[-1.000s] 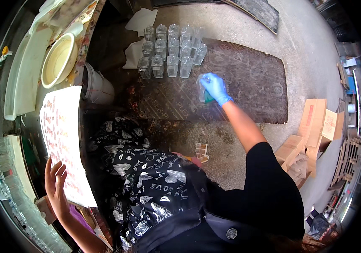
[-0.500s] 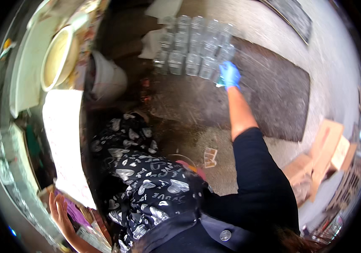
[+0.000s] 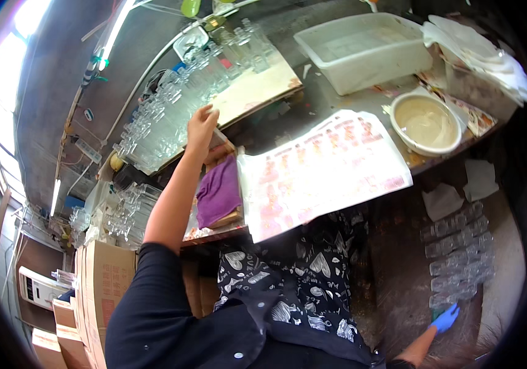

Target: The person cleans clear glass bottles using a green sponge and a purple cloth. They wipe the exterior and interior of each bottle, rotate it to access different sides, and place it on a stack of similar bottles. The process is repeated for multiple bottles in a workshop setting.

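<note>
My bare left hand (image 3: 202, 128) is raised at the edge of a pale board (image 3: 262, 86), beside crowded clear glass bottles (image 3: 165, 111). Its fingers are loosely bent and apart from the palm; I see nothing held in them. Down at the lower right, my right hand (image 3: 446, 318), in a blue glove, is at the near end of rows of clear glass containers (image 3: 457, 261) on a dark board (image 3: 399, 301). The glove's fingers are closed around a small green thing whose kind I cannot make out.
A stained white paper sheet (image 3: 331, 175) and a purple cloth (image 3: 219, 194) lie on the workbench. Behind them are a white tub (image 3: 368, 58) and a round basin (image 3: 427, 125) of murky liquid. Cardboard boxes (image 3: 106, 283) are stacked at the left.
The view has swung left and up, toward the workbench. My left hand has come up beside the glass bottles. My right hand stays by the end of the container rows.
</note>
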`<act>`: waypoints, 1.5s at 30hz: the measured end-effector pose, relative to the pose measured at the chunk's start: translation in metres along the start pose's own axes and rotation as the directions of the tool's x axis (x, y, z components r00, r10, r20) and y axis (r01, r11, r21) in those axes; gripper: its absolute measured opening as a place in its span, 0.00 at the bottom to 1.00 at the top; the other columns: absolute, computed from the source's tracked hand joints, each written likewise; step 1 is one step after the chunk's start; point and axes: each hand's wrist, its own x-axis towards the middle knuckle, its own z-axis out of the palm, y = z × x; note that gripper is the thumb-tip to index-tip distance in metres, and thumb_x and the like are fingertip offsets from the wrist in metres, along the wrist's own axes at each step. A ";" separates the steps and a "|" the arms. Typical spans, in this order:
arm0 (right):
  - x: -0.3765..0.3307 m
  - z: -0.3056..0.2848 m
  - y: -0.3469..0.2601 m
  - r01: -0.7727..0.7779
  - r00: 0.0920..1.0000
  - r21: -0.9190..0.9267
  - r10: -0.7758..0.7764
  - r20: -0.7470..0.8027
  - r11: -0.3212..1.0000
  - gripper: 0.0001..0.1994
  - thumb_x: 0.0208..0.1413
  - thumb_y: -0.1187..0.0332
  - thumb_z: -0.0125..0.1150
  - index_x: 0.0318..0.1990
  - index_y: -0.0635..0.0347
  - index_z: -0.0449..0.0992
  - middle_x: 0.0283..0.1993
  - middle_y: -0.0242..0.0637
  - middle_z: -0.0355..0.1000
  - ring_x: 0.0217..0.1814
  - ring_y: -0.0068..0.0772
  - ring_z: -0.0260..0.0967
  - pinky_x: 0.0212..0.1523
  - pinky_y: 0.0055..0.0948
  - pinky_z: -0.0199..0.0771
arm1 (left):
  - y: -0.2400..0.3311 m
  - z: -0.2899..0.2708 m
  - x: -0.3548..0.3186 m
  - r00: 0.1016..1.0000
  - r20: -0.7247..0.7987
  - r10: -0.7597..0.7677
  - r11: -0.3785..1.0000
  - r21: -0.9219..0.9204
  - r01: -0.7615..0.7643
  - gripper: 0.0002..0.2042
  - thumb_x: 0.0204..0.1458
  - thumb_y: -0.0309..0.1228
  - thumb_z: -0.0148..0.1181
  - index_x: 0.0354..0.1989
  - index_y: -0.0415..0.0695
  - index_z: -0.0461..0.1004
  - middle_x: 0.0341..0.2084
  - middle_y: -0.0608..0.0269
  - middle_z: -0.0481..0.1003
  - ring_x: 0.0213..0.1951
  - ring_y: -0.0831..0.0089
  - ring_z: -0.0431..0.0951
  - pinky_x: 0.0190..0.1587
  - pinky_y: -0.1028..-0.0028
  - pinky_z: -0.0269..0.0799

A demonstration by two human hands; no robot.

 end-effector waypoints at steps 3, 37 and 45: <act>-0.004 -0.002 -0.002 -0.023 0.990 0.301 -0.021 0.141 0.953 0.33 0.61 0.41 0.43 0.49 0.66 0.77 0.53 0.46 0.74 0.50 0.46 0.73 0.55 0.39 0.68 | -0.020 0.025 0.073 0.962 -0.271 0.034 0.999 0.043 -0.023 0.26 0.47 0.33 0.66 0.55 0.37 0.68 0.38 0.57 0.75 0.38 0.72 0.75 0.39 0.75 0.71; -0.338 -0.032 -0.433 -0.247 0.690 0.842 -0.524 0.501 0.479 0.21 0.53 0.69 0.65 0.52 0.68 0.71 0.51 0.35 0.72 0.51 0.26 0.68 0.53 0.25 0.67 | -0.022 0.042 0.179 0.976 0.216 -0.016 0.789 -0.597 0.145 0.28 0.47 0.39 0.69 0.49 0.31 0.68 0.47 0.52 0.67 0.52 0.61 0.70 0.52 0.65 0.70; -0.319 -0.082 -0.416 0.841 0.490 0.430 -0.798 -0.350 0.328 0.04 0.52 0.71 0.63 0.32 0.63 0.78 0.29 0.41 0.74 0.30 0.37 0.73 0.35 0.30 0.72 | -0.016 -0.073 0.003 0.902 0.412 -0.128 0.549 -0.728 0.410 0.28 0.59 0.42 0.54 0.63 0.41 0.57 0.58 0.46 0.63 0.62 0.55 0.63 0.62 0.60 0.62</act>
